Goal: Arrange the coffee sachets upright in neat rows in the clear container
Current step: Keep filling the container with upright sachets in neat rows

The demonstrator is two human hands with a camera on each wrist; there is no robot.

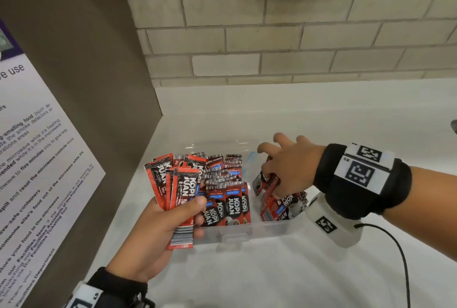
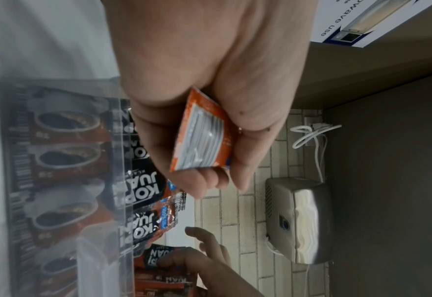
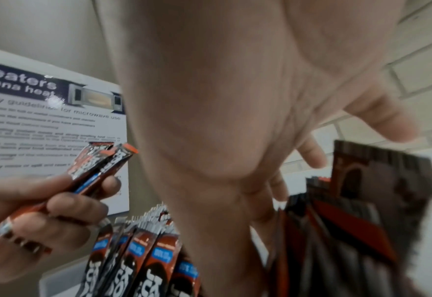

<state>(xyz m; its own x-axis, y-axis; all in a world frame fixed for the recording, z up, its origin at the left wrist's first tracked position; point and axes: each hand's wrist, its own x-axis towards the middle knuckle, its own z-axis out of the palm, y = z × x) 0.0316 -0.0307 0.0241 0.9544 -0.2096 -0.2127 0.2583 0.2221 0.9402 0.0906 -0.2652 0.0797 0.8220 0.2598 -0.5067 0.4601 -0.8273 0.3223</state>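
The clear container (image 1: 235, 233) stands on the white counter. Red-and-black coffee sachets (image 1: 230, 199) stand upright in rows in its left part. Loose sachets (image 1: 282, 206) lie tilted in its right part. My left hand (image 1: 188, 213) grips a fanned bundle of sachets (image 1: 173, 184) at the container's front left corner; the bundle's end (image 2: 199, 138) shows in the left wrist view. My right hand (image 1: 269, 171) reaches into the right part. Its thumb and a finger pinch one loose sachet (image 1: 263, 181) while the other fingers spread. Its palm hides the sachets beneath.
A brown panel with a microwave-rules poster (image 1: 37, 159) rises close on the left. A tiled wall (image 1: 272, 35) stands behind the counter. A metal dispenser (image 2: 299, 219) hangs on that wall. A black cable (image 1: 400, 258) trails from my right wrist over the bare counter (image 1: 272, 278).
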